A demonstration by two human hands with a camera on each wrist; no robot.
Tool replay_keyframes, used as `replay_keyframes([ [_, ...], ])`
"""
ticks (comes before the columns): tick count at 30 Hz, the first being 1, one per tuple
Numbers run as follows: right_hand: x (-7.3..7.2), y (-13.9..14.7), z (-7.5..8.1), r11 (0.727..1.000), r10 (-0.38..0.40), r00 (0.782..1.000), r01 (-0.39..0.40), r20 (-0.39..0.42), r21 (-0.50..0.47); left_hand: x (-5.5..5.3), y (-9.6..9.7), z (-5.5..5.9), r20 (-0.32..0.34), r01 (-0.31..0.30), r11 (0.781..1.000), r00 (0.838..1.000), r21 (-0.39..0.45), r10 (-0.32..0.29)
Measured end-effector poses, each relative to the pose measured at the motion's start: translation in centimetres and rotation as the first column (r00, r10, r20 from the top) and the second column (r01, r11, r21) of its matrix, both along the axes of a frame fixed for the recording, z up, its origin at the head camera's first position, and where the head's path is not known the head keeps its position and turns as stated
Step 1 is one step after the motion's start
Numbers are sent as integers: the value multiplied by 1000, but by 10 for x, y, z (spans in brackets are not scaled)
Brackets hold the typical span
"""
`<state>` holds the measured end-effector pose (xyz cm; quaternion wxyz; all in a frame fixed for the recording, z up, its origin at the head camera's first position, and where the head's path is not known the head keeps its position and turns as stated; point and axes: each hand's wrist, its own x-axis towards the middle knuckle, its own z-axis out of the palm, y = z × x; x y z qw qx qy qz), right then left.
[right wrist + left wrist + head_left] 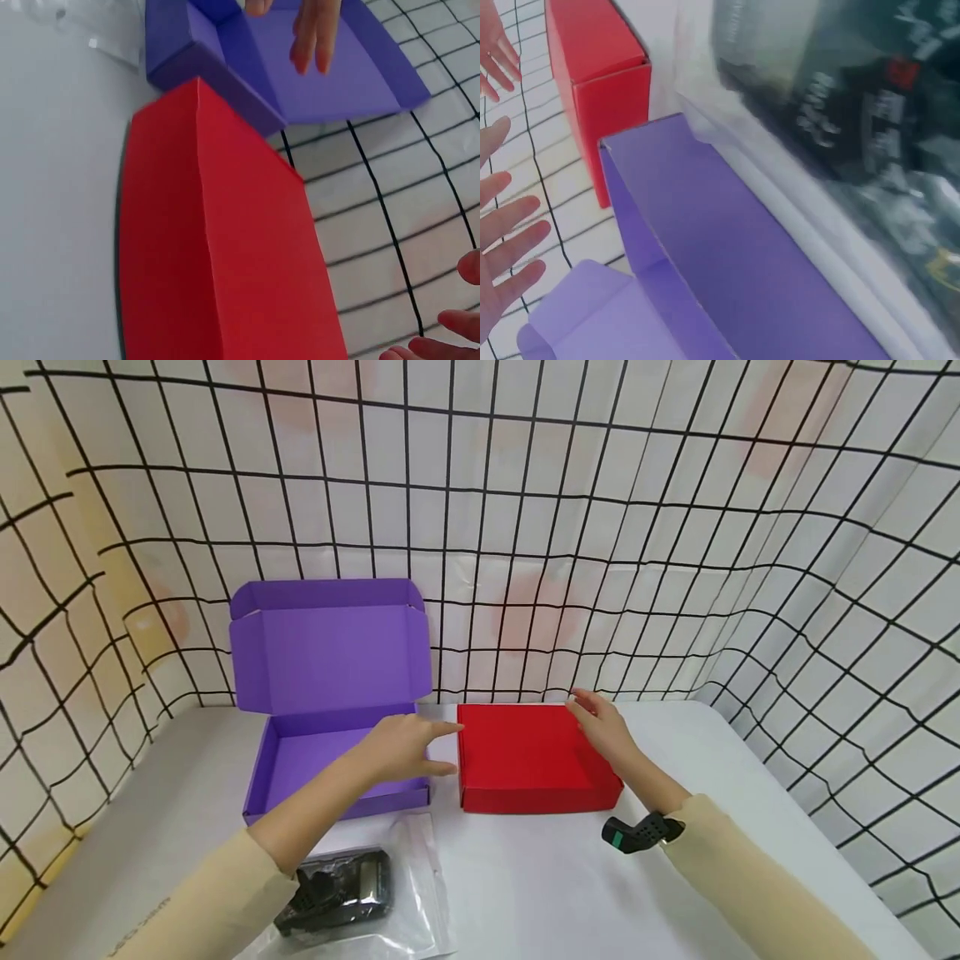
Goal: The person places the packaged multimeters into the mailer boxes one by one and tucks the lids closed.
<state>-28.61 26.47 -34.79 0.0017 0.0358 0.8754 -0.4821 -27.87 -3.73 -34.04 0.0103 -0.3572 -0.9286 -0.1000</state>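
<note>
A closed red cardboard box (525, 752) lies flat on the white table. My left hand (401, 747) reaches over the right side of an open purple box (330, 652), fingers extended toward the red box's left edge. At the far right of the red box is my right hand (603, 727), its fingers spread loosely and nothing in them. The purple box's lid stands raised at the back, and its inside shows no contents. In the left wrist view, the left hand (506, 240) has its fingers apart, holding nothing.
A clear plastic bag (423, 877) holding a black packaged item (345, 889) lies in front of the purple box, partly behind the left sleeve. Black wire grid (465, 489) encloses the back and sides of the table (525, 885). A black band (641, 832) circles the right wrist.
</note>
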Motion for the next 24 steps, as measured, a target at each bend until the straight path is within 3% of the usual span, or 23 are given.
replay_keyframes([
  [4, -1, -26, -2, 993, 44, 998, -40, 35, -107, 2, -13, -4, -17, -17, 1000, 1000, 10, 18],
  [14, 0, -100, -12, 980, 174, 984, -171, 26, -100, 13, -60, -17, -23, -33, 997, 999, 66, 35],
  [24, 1, -152, -15, 951, 282, 959, -278, 8, -138, 24, -89, -12, -42, -66, 997, 997, 50, 68],
])
